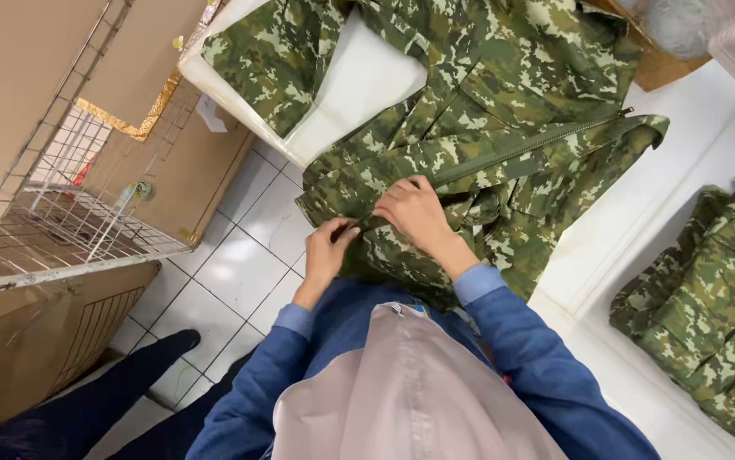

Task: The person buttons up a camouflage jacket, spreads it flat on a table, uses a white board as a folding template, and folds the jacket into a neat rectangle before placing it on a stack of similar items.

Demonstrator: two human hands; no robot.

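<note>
Camouflage jacket (504, 128) lies spread over the white table's near edge (367, 77), zipper still open; left hand (326, 247) and right hand (417, 211) pinch its hem, fastening barely begun.

A green pixel-camouflage jacket (487, 111) is lying spread open and flat on the white surface (367, 81), its hem hanging over the near edge. Its long zipper (538, 143) is running away up and to the right of the fingers (406, 189), which are pinching the crumpled lower front edge.
</note>
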